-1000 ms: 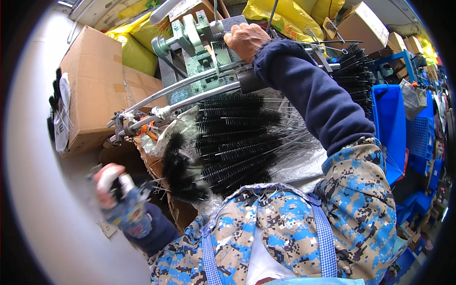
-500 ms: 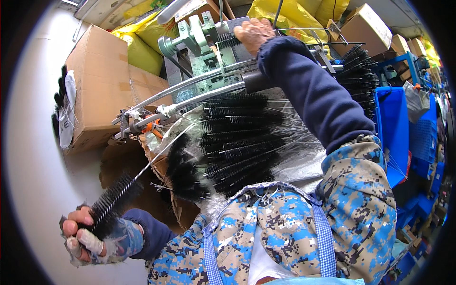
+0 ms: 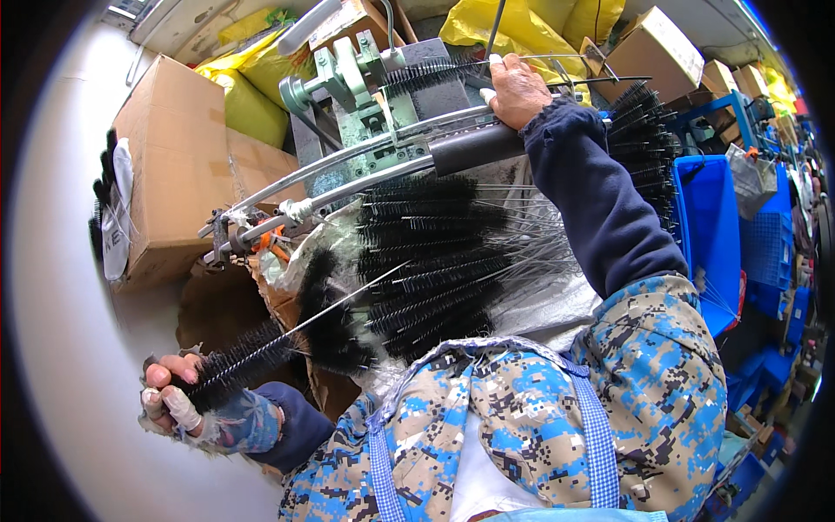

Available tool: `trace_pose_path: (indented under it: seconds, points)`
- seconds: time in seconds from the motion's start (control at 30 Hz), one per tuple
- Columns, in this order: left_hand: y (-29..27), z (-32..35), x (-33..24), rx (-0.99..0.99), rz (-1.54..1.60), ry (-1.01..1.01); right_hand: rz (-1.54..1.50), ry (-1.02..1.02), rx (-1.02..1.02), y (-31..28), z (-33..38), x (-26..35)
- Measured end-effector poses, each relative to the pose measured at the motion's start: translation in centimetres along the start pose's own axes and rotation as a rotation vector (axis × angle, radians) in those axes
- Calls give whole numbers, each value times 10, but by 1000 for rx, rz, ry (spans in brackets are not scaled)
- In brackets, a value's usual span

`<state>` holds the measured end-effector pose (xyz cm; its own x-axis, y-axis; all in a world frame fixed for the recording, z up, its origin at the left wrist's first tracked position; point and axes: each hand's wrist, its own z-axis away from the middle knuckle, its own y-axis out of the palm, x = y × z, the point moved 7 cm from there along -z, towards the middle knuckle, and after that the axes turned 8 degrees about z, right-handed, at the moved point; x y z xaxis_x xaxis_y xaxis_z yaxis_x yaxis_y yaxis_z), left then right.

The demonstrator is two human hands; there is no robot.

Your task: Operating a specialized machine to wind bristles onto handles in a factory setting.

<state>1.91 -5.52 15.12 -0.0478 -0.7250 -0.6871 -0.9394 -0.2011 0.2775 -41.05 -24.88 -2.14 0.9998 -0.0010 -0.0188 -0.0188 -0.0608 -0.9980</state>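
Note:
My left hand (image 3: 178, 391) is closed around the bristled end of a black twisted-wire brush (image 3: 248, 352). Its bare wire stem points up and right, over a bunch of black brushes. Another black brush (image 3: 426, 74) lies across the green metal machine (image 3: 352, 87), its wire reaching toward my right hand. My right hand (image 3: 519, 91) is at that wire's end, above a dark sleeve on the metal rail (image 3: 478, 150); thumb and fingers are apart, and the fingers' undersides are hidden. Many similar brushes (image 3: 426, 270) lie stacked before me, wire ends to the right.
Cardboard boxes (image 3: 178, 165) stand left of the machine beside a white wall. Yellow sacks (image 3: 487, 30) and more boxes are behind it. More black brushes (image 3: 644, 148) bunch at the right, next to blue bins (image 3: 709, 235). Curved metal rails cross in front of the machine.
My right hand has moved right, uncovering more of the brush at the machine. My left hand has shifted slightly up and right with its brush, whose stem now slopes less steeply.

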Motion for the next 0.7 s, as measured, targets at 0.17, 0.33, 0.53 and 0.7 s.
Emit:
trace_pose_path:
  seconds: [0.17,0.33,0.53,0.7]
  points:
    - [-13,3,-19,209,-487,255,-115,-6,8,-3,-1,20]
    - [-7,2,-26,181,-463,277,-93,-28,16,-3,-2,60]
    - [23,6,-48,267,-1102,647,-179,-22,48,-9,-1,107]
    - [-11,-2,-50,193,-807,460,-190,-56,71,-7,-6,144]
